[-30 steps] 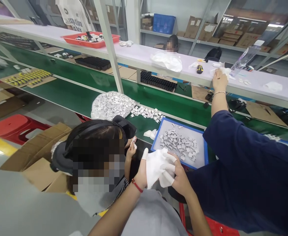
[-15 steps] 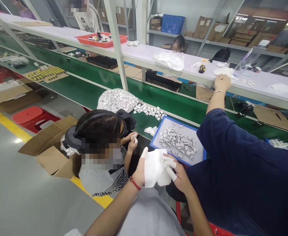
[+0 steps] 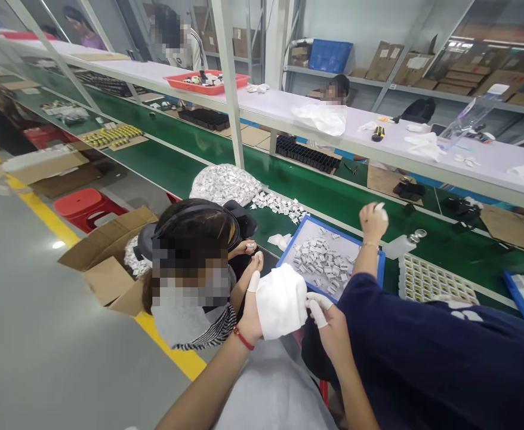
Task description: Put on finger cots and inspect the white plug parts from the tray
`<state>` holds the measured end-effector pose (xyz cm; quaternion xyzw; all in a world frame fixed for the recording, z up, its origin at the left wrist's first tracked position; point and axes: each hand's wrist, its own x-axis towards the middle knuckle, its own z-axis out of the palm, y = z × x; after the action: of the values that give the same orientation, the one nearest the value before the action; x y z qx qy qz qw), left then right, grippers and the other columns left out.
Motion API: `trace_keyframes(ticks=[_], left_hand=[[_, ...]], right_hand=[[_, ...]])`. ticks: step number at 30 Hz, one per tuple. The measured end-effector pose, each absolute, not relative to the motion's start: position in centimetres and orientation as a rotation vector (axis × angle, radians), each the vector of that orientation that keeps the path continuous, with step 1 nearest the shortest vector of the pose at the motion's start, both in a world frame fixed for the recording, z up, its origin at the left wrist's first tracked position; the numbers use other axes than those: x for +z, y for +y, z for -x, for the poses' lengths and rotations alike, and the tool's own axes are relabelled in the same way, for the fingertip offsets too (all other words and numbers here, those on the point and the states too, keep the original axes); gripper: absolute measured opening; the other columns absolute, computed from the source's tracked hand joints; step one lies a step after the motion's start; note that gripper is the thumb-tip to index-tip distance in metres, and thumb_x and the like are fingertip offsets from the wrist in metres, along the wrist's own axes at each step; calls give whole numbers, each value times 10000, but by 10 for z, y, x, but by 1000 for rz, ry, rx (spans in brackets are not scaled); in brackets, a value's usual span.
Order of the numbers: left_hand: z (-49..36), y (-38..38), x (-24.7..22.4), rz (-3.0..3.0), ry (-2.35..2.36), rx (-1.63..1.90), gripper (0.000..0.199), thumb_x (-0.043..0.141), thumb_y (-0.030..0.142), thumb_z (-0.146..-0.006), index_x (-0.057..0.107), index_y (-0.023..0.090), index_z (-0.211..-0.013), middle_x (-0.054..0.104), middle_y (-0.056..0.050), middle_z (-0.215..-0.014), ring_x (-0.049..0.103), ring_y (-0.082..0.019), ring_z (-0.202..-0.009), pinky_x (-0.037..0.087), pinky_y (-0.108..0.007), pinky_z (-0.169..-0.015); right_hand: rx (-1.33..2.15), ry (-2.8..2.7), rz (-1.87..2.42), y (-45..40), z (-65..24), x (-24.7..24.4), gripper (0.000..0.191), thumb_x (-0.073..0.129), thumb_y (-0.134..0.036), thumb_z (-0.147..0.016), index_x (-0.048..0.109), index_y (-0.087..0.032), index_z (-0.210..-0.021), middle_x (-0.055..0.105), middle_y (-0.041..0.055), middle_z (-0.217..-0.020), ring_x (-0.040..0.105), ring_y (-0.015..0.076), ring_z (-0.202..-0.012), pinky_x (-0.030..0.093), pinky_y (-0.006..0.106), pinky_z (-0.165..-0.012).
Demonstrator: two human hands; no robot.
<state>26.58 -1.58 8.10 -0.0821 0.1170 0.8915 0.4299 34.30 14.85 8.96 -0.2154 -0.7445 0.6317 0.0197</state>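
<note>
Your left hand (image 3: 256,304) wears a white finger cot on the thumb, and its fingers are closed on the near edge of a white cloth (image 3: 281,300), which drapes over them and hides them. Your right hand (image 3: 330,324), with cots on at least two fingers, pinches the right edge of that cloth between thumb and forefinger. Holding both edges this way keeps the cloth spread, in the air, near your chest and clear of the bench.

Just beyond the cloth lies a blue-rimmed tray (image 3: 289,251) scattered with small white parts (image 3: 322,263), on the green conveyor belt (image 3: 316,191). A person in a dark blue sleeve (image 3: 423,352) sits at your right, a closed hand (image 3: 373,222) raised above the tray's far corner. A second tray of gridded cells (image 3: 432,280) lies further right. A seated person with a headband (image 3: 194,224) works at your left, near a bag of white parts (image 3: 225,184). The white upper shelf (image 3: 378,146) carries a red tray (image 3: 206,82) and loose cloths, kept off the belt.
</note>
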Motion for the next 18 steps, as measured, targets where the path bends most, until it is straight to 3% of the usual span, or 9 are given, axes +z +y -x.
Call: trace_keyframes(ticks=[3,7,12,18], left_hand=[[-265,-11,80,159,293,2466,546,374,492,-953,548,178,-1365,674,-103,-1268,499,-287,-1333,293,-435,-1194],[-264,-7,78,337,380,2660,500,375,375,-978,400,269,-1466,623,-15,-1354,500,-206,-1335,363,-328,-1163],[-267,-2,76,516,398,2646,446,366,330,-998,467,223,-1419,602,-19,-1380,455,-153,-1368,390,-284,-1148],[-270,1,67,512,299,2683,442,296,302,-1020,484,174,-1399,636,-33,-1336,523,-108,-1293,358,-229,-1156]], right_hand=[[1820,-2438,584,137,-339,86,614,505,-580,-787,645,-113,-1161,659,176,-1025,613,285,-858,509,445,-767],[1571,-2409,569,128,-328,82,512,533,-498,-780,681,-140,-1113,579,123,-878,507,230,-700,513,502,-794],[1535,-2299,517,128,-314,83,486,584,-445,-785,648,-165,-1176,575,174,-1123,525,322,-1104,384,598,-1092],[1534,-2264,456,133,-309,73,317,559,-360,-769,740,-176,-953,638,167,-1134,555,343,-1143,418,594,-1067]])
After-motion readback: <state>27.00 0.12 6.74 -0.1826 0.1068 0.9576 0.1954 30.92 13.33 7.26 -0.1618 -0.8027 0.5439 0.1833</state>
